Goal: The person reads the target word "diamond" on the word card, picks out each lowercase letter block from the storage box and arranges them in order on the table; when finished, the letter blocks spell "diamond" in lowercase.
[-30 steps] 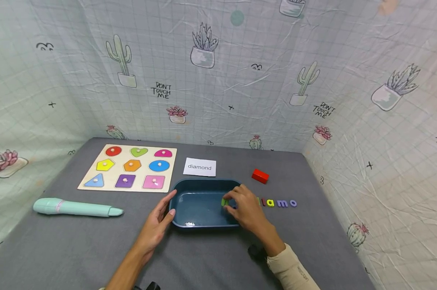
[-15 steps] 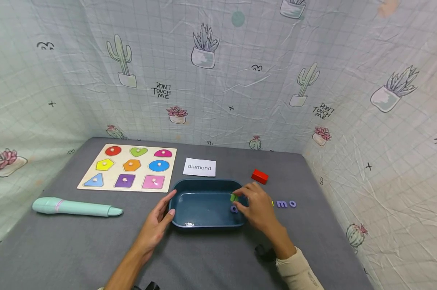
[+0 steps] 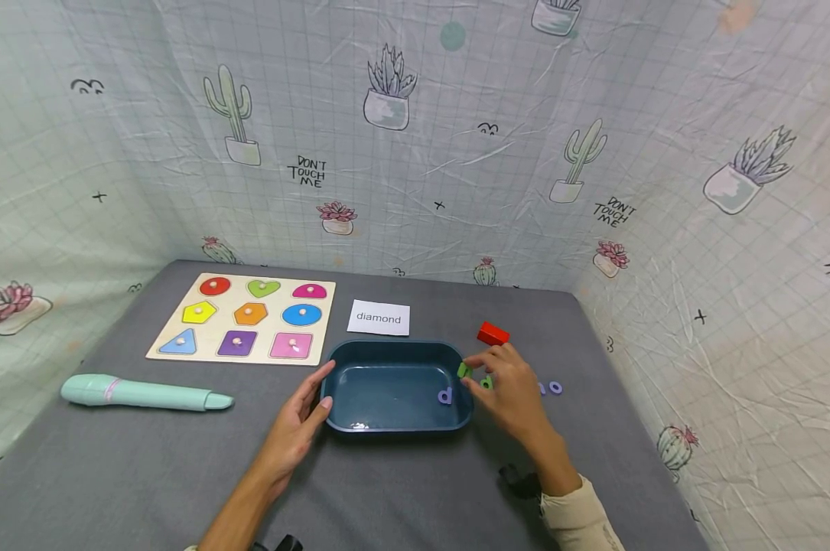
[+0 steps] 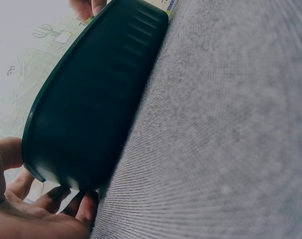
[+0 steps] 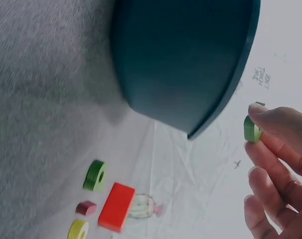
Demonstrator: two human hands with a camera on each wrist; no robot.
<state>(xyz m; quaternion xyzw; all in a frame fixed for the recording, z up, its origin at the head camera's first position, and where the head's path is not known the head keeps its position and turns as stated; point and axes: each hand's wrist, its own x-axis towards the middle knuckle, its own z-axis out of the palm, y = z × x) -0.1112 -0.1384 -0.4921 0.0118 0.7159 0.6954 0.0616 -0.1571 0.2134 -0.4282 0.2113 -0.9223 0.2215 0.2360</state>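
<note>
A dark blue tray stands on the grey table, a purple letter lying inside near its right end. My left hand holds the tray's left end, thumb and fingertips against rim and wall. Over the right rim my right hand pinches a small green letter between thumb and fingers; which letter it is cannot be made out. Below that hand lie another green letter, a small red piece and a yellow letter. A purple letter o sits farther right, another letter mostly hidden beside it.
Behind the tray lies a white card reading "diamond". A red block is beyond the right hand. To the left are a shape puzzle board and a mint-green marker-shaped case. Patterned cloth surrounds the table.
The right hand has moved rightward from above the tray to its right rim, still pinching the green letter. The purple letter in the tray is now uncovered. The left hand stays put.
</note>
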